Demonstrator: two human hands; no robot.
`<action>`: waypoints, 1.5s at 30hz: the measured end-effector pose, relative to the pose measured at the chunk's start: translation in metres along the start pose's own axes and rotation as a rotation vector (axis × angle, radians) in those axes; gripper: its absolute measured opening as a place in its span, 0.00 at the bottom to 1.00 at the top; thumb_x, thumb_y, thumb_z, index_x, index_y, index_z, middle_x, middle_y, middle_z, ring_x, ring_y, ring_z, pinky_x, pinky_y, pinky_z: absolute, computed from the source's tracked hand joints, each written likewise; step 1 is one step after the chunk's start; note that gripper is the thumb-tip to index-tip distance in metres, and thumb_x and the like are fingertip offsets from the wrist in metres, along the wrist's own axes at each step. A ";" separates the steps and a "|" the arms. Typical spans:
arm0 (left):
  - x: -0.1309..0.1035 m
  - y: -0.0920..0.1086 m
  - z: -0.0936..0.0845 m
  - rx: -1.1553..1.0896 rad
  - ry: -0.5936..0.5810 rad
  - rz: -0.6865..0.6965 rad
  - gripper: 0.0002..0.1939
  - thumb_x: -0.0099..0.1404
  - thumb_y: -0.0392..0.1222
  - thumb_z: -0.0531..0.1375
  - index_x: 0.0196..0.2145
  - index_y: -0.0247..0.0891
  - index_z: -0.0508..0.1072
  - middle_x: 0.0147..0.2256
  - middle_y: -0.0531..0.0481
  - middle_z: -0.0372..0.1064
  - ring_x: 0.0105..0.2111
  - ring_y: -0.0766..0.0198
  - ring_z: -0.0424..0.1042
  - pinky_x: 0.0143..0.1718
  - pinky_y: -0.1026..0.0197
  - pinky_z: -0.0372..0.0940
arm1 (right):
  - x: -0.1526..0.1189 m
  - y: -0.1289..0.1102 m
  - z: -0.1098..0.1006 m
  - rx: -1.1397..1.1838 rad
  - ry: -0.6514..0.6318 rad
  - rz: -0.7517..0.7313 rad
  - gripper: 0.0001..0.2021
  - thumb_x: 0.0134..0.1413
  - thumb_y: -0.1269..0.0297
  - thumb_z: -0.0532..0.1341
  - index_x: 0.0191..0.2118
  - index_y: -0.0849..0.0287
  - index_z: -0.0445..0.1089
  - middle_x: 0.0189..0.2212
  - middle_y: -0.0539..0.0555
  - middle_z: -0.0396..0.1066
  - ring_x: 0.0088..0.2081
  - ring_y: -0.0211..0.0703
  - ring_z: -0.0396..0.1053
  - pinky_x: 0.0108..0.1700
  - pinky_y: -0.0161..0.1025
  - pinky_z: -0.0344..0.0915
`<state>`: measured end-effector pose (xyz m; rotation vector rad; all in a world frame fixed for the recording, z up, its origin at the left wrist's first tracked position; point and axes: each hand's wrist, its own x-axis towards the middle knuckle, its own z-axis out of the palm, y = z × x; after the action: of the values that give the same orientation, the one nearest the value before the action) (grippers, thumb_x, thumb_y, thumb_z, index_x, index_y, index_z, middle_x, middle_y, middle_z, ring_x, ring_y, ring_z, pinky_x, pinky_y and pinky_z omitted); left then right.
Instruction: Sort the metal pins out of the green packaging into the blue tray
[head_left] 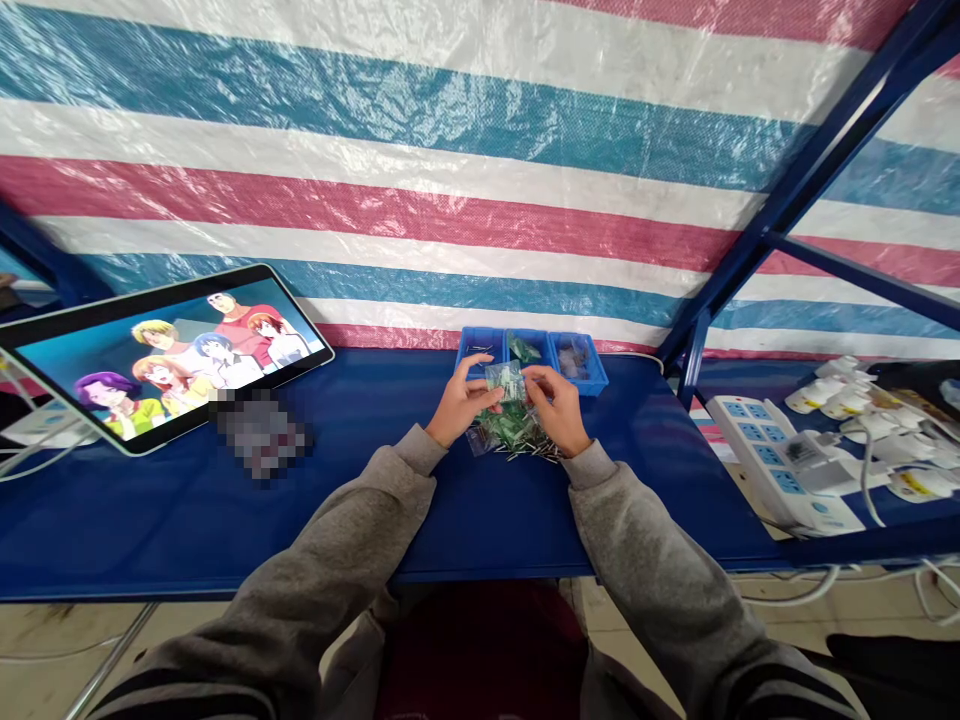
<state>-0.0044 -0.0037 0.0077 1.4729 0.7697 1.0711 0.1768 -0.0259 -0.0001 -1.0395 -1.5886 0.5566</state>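
Over the table [495, 535], both hands [463, 402] [556, 408] hold a bag [505, 378], apparently.

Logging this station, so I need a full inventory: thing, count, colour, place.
clear bag: 1, transparent with greenish contents, between the hands
pile of pins and bags: many, silvery and green, table under the hands
bins: 3, blue, side by side behind the pile
table: 1, blue, below all these
screen: 1, black-edged, left
pixelated item: 1, greyish, before the screen
power strip: 1, white with blue sockets, right
white items: several, yellow labels on some, far right
cables: several, white, both sides
sheet: striped red, white, blue, behind
frame bars: several, blue, both sides
sleeves: 2, grey
left hand: 1, bag's left
right hand: 1, bag's right
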 end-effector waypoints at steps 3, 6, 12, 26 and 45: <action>0.001 0.000 -0.001 -0.072 -0.013 -0.030 0.25 0.56 0.51 0.68 0.46 0.37 0.68 0.22 0.55 0.68 0.23 0.65 0.70 0.31 0.60 0.68 | 0.001 0.000 -0.002 -0.089 -0.024 -0.179 0.13 0.60 0.61 0.56 0.48 0.55 0.69 0.49 0.60 0.65 0.45 0.47 0.69 0.43 0.45 0.70; 0.002 0.000 -0.002 -0.128 -0.036 -0.075 0.24 0.58 0.59 0.63 0.38 0.33 0.71 0.25 0.50 0.69 0.24 0.65 0.69 0.29 0.61 0.67 | 0.002 0.001 -0.001 -0.175 -0.010 -0.240 0.08 0.60 0.60 0.57 0.40 0.55 0.71 0.47 0.59 0.66 0.47 0.49 0.68 0.49 0.47 0.67; 0.002 0.002 -0.003 0.166 -0.050 0.068 0.24 0.58 0.61 0.62 0.23 0.34 0.69 0.23 0.52 0.60 0.23 0.68 0.62 0.26 0.64 0.61 | 0.001 -0.003 -0.001 -0.164 0.000 -0.057 0.13 0.59 0.54 0.58 0.31 0.58 0.70 0.25 0.50 0.66 0.27 0.40 0.63 0.33 0.38 0.62; 0.004 -0.001 -0.006 0.150 0.068 0.050 0.20 0.61 0.56 0.60 0.24 0.35 0.69 0.21 0.53 0.62 0.22 0.67 0.62 0.24 0.64 0.60 | 0.008 -0.002 -0.009 0.377 -0.272 0.420 0.16 0.44 0.52 0.67 0.23 0.58 0.65 0.13 0.44 0.60 0.16 0.33 0.56 0.18 0.32 0.53; 0.009 -0.010 -0.013 0.216 0.230 0.035 0.12 0.57 0.47 0.61 0.31 0.35 0.73 0.25 0.51 0.68 0.24 0.66 0.67 0.21 0.67 0.59 | 0.010 0.010 -0.010 0.392 -0.005 0.585 0.14 0.44 0.58 0.67 0.34 0.62 0.72 0.23 0.53 0.75 0.18 0.38 0.70 0.18 0.34 0.65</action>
<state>-0.0118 0.0117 -0.0002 1.5649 1.0521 1.2286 0.1899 -0.0138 0.0005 -1.1890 -1.0981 1.2125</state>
